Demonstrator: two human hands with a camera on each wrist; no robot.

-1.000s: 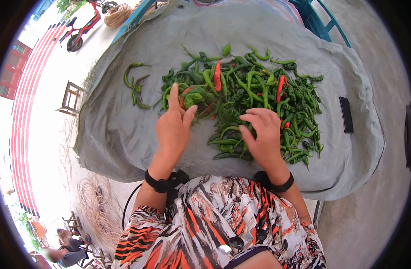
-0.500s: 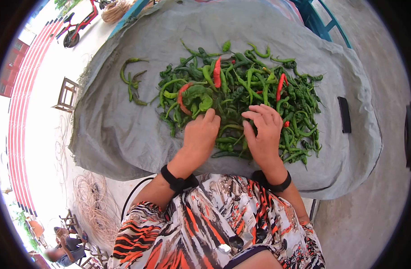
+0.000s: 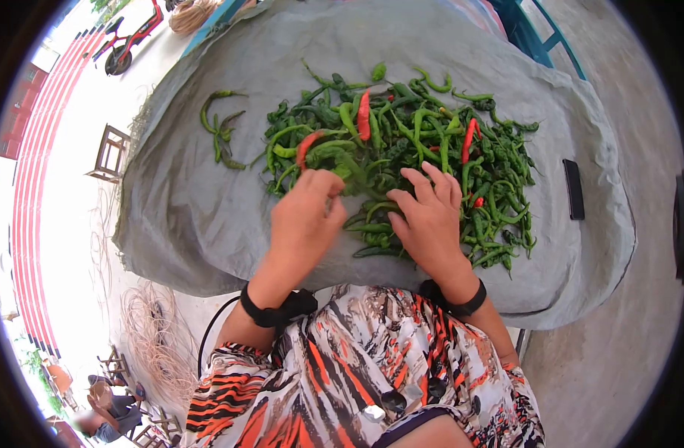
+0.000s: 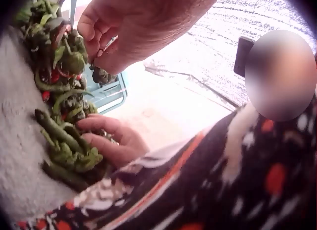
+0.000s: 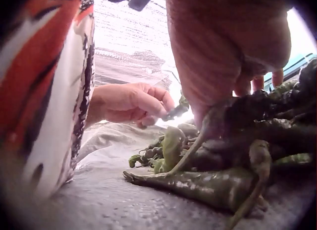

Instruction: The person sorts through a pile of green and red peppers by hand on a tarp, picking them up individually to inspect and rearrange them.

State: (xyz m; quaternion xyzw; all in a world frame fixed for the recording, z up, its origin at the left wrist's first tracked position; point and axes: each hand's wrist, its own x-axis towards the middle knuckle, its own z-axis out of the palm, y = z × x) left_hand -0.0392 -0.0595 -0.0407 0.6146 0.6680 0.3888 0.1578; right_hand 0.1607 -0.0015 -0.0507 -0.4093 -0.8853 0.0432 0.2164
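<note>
A heap of green chili peppers [image 3: 498, 179] with a few red chili peppers [image 3: 364, 116] among them lies on a grey cloth [image 3: 192, 216]. At the heap's near left side, my left hand [image 3: 304, 224] pinches a green chili pepper [image 5: 179, 109] between thumb and fingers, as the right wrist view shows. My right hand [image 3: 429, 231] rests on the near middle of the heap, fingers spread and slightly bent. In the left wrist view the right hand [image 4: 116, 141] touches peppers beside a long green one [image 4: 57, 128].
Apart from the heap, several peppers [image 3: 222, 134] lie on the cloth at the left. A black phone [image 3: 573, 189] is at the right. A wooden stool [image 3: 110, 153] stands beyond the cloth's left edge, and coiled strands [image 3: 159, 336] lie on the floor.
My left hand first pointed its index finger over the heap's left, then reached into the middle beside my right hand, and is now back leftward with a green pepper. The right hand has shifted only slightly.
</note>
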